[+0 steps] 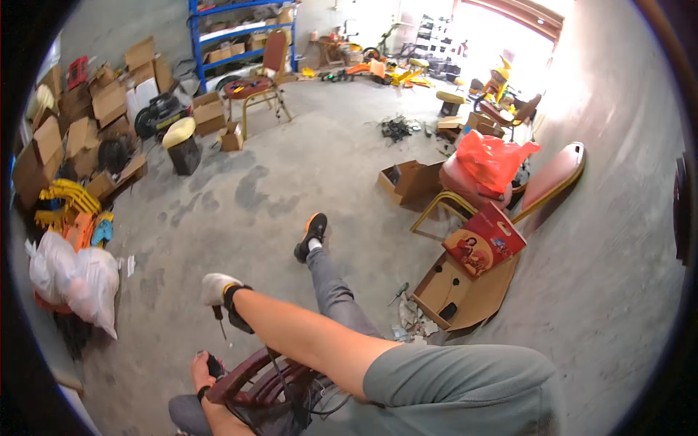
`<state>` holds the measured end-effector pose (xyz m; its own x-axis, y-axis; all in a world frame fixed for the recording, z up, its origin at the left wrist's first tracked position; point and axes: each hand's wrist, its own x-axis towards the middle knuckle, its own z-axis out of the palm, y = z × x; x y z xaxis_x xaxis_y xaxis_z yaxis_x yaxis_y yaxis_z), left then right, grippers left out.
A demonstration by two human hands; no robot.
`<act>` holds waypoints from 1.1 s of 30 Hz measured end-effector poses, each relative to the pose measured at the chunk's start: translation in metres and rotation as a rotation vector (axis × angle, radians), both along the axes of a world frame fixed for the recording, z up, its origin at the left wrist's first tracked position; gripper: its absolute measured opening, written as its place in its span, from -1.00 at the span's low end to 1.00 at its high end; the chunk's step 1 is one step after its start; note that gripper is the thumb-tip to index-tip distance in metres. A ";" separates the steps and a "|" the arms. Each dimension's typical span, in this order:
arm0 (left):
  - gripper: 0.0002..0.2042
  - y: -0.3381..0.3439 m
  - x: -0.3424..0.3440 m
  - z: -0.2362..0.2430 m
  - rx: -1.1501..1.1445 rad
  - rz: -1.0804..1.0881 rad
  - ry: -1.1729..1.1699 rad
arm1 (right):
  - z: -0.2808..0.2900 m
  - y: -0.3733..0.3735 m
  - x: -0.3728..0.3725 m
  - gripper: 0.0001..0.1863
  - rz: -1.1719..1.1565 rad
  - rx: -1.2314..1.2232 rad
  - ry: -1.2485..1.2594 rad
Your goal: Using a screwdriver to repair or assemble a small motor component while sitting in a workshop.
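My right arm reaches across to the left. Its hand point(220, 289), in a white glove with a dark band at the wrist, is closed round a screwdriver point(219, 314), whose shaft points down. Lower down, my bare left hand point(199, 372) is closed against a small black part point(214, 365), too little shown to name. A dark red curved plastic panel point(251, 369) with slots lies over my lap beside the left wrist. Black cables point(285, 385) run across it. My right forearm covers some of the panel.
An open cardboard box point(465, 298) with a red carton point(485, 240) stands to the right, near a chair point(556, 178) holding a red bag point(491, 161). White bags point(91, 283) and boxes point(109, 102) line the left. A blue shelf point(243, 33) is at the back.
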<state>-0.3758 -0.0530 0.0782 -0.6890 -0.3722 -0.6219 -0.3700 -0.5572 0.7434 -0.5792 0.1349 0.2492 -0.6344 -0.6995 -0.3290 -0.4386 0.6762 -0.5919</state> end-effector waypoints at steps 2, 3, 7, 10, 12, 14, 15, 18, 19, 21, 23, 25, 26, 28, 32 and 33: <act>-0.88 0.002 0.007 0.000 -1.181 -0.505 0.340 | -0.011 -0.002 0.001 -0.75 -0.084 0.057 0.111; -0.84 0.002 0.011 -0.002 -1.550 -0.557 0.494 | -0.019 0.001 0.000 -0.67 -0.116 0.069 0.223; -0.61 0.007 0.010 -0.011 -0.854 -0.269 0.274 | -0.037 -0.005 -0.014 -0.75 0.365 0.247 0.238; -0.42 0.011 -0.004 -0.012 -0.186 0.177 0.044 | -0.040 -0.006 -0.021 -0.75 0.081 0.281 -0.126; -0.51 0.008 -0.010 -0.010 -0.141 0.288 -0.081 | -0.038 -0.006 -0.022 -0.74 0.086 0.332 -0.147; -0.81 0.004 -0.012 -0.009 -0.065 0.231 -0.151 | -0.037 -0.007 -0.018 -0.70 0.251 0.306 -0.042; -0.83 0.001 -0.012 -0.009 -0.090 0.161 -0.184 | -0.037 -0.007 -0.017 -0.67 0.204 0.272 -0.056; -0.85 -0.001 -0.012 -0.010 -0.097 0.179 -0.156 | -0.035 -0.007 -0.017 -0.59 0.113 0.377 0.099; -0.85 0.000 -0.011 -0.011 -0.108 0.202 -0.172 | -0.035 -0.006 -0.018 -0.60 0.106 0.306 0.109; -0.85 -0.001 -0.012 -0.010 -0.119 0.180 -0.138 | -0.034 -0.007 -0.020 -0.62 0.021 0.251 -0.003; -0.84 -0.001 -0.011 -0.012 -0.074 0.196 -0.057 | -0.035 -0.007 -0.021 -0.66 -0.083 0.195 -0.108; -0.85 -0.002 -0.011 -0.015 -0.094 0.195 -0.065 | -0.034 -0.007 -0.021 -0.66 -0.067 0.135 -0.124; -0.86 -0.003 -0.010 -0.017 -0.075 0.183 -0.053 | -0.035 -0.006 -0.020 -0.66 -0.067 0.114 -0.125; -0.86 -0.006 -0.011 -0.023 -0.084 0.189 -0.071 | -0.033 -0.005 -0.020 -0.66 -0.080 0.089 -0.136; -0.84 -0.012 -0.013 -0.035 -0.123 0.193 -0.126 | -0.029 -0.006 -0.020 -0.67 -0.120 0.048 -0.140; -0.83 -0.013 -0.012 -0.037 -0.158 0.194 -0.133 | -0.028 -0.007 -0.021 -0.67 -0.112 0.026 -0.147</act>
<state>-0.3881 -0.0663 0.0415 -0.5112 -0.5889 -0.6260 -0.3678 -0.5084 0.7786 -0.6000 0.1281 0.2211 -0.6514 -0.6176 -0.4407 -0.2700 0.7315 -0.6260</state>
